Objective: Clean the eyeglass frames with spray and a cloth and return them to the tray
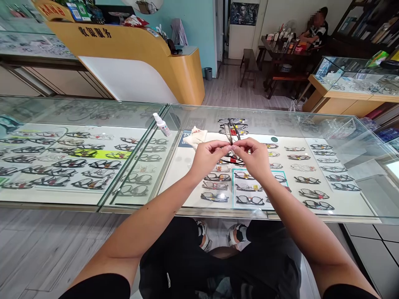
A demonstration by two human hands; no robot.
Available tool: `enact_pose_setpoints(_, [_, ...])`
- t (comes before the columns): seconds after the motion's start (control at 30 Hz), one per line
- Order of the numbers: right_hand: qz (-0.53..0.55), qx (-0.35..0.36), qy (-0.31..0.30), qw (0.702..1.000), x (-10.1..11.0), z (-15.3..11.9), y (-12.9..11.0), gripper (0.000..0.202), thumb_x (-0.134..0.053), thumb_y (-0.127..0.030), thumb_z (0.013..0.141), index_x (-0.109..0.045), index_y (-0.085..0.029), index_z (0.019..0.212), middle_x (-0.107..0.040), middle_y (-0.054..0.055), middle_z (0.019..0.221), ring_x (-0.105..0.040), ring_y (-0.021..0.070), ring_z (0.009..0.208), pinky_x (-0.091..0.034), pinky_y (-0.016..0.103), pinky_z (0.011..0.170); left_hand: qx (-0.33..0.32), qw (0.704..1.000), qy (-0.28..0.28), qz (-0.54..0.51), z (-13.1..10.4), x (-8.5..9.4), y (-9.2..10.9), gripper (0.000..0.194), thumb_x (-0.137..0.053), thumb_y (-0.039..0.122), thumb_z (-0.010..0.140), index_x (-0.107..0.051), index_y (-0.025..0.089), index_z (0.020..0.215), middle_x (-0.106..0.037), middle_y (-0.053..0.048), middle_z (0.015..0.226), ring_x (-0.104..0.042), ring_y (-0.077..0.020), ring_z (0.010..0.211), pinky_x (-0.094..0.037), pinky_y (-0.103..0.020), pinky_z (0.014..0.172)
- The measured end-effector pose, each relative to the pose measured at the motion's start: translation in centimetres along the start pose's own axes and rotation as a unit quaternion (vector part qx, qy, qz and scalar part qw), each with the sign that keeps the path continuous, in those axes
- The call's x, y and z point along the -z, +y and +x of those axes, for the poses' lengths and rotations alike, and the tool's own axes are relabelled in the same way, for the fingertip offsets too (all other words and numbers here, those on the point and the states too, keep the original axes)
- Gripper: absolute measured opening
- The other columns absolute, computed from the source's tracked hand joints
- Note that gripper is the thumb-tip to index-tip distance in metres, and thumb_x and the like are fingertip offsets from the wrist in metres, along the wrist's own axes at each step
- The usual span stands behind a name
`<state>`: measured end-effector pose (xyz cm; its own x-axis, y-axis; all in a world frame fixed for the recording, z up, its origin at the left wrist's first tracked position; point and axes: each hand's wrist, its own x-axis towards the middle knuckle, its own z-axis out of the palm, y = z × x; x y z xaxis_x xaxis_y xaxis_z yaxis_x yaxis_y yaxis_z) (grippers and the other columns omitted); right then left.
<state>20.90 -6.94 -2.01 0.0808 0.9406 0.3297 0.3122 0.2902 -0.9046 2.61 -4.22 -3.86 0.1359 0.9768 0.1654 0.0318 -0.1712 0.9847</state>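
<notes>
Both my hands meet above the glass display case (187, 195), pinching one pair of eyeglasses (229, 132) between them. My left hand (212, 154) has thumb and forefinger pressed on the frame from the left. From the right, my right hand (253, 154) grips it the same way, fingertips almost touching. The dark frame stands on end, its temples pointing up and away. Just beyond my hands more glasses (241, 121) lie on the glass top. A cream cleaning cloth (197, 136) is left of my left hand, and a white spray bottle (161, 124) lies farther left.
Rows of eyeglasses (307, 180) are laid out under the glass. A second display case (62, 197) adjoins on the left. Behind stands a yellow-and-white counter (187, 74). Another person (316, 31) sits at a dark table at the back right.
</notes>
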Motion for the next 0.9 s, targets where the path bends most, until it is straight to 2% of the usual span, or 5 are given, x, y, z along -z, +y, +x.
enact_pose_setpoints(0.17, [0.011,0.004,-0.024,1.0,-0.1,-0.1,-0.3,0.016,-0.071,-0.03,0.089,-0.086,-0.023,0.092,-0.074,0.002,0.082,-0.056,0.017,0.072,-0.05,0.035,0.074,-0.015,1.0,0.02,0.015,0.2,0.2,0.5,0.039,-0.093,0.053,0.074,-0.087,0.02,0.092,-0.032,0.008,0.055,-0.027,-0.009,0.055,-0.025,-0.027,0.057])
enact_pose_setpoints(0.33, [0.037,-0.008,-0.046,0.998,-0.3,-0.3,-0.6,0.02,-0.069,-0.032,0.09,-0.085,-0.023,0.097,-0.071,0.001,0.079,-0.054,0.016,0.069,-0.047,0.034,0.07,-0.043,0.997,0.037,0.05,0.5,0.5,0.5,0.03,-0.086,0.047,0.077,-0.082,0.019,0.087,-0.028,0.009,0.057,-0.025,-0.0092,0.056,-0.024,-0.027,0.059])
enact_pose_setpoints(0.53, [0.098,-0.038,0.041,0.994,1.1,1.5,0.8,0.02,-0.065,-0.038,0.09,-0.077,-0.023,0.097,-0.052,-0.004,0.067,-0.048,0.016,0.065,-0.039,0.031,0.062,-0.103,0.982,0.069,0.144,1.8,1.9,1.4,0.017,-0.077,0.036,0.079,-0.073,0.02,0.083,-0.028,0.008,0.06,-0.028,-0.0109,0.059,-0.027,-0.028,0.063])
enact_pose_setpoints(0.63, [0.122,-0.068,0.082,0.987,2.2,3.1,2.1,0.021,-0.063,-0.037,0.089,-0.074,-0.022,0.099,-0.047,-0.005,0.065,-0.044,0.0153,0.064,-0.035,0.03,0.06,-0.099,0.966,0.007,0.239,3.9,3.1,3.1,0.015,-0.073,0.036,0.08,-0.071,0.021,0.084,-0.031,0.007,0.06,-0.029,-0.0118,0.058,-0.027,-0.029,0.062])
enact_pose_setpoints(0.9, [0.083,-0.085,0.113,0.987,2.4,4.7,5.4,0.036,-0.05,-0.06,0.105,-0.056,-0.025,0.094,-0.045,-0.006,0.067,-0.039,0.0149,0.06,-0.03,0.028,0.057,-0.12,0.754,-0.228,0.604,11.9,1.9,5.6,0.021,-0.067,0.038,0.079,-0.078,0.025,0.092,-0.079,-0.005,0.095,-0.066,-0.0233,0.086,-0.034,-0.032,0.068])
